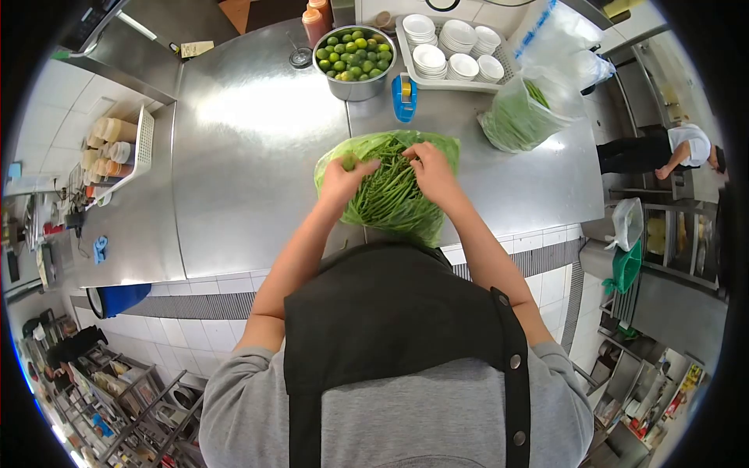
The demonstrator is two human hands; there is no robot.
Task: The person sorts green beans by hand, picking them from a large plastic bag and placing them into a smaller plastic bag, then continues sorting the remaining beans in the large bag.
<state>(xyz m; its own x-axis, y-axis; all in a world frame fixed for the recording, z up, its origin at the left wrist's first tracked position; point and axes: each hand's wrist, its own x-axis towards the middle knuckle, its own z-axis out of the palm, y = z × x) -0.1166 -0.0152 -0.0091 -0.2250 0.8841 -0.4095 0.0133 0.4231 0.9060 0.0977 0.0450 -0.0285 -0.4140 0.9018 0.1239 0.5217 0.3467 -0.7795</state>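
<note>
A clear green-tinted plastic bag [427, 228] full of long thin green beans [386, 187] lies open on the steel counter in front of me. My left hand [340, 181] is at the bag's left side, its fingers closed around the bunched edge, with the thumb reaching over the beans. On the other side, my right hand [432, 173] bends over the beans, thumb and fingers curled together at some of them near the top of the opening. Exactly how many beans those fingertips pinch is too small to tell.
Behind the bag stand a blue tape dispenser [404, 98], a metal pot of limes [357, 87] and a tray [505, 62] of stacked white dishes. Another plastic bag of greens [521, 121] is at right. A bottle basket [144, 144] sits left. A person [686, 147] stands far right.
</note>
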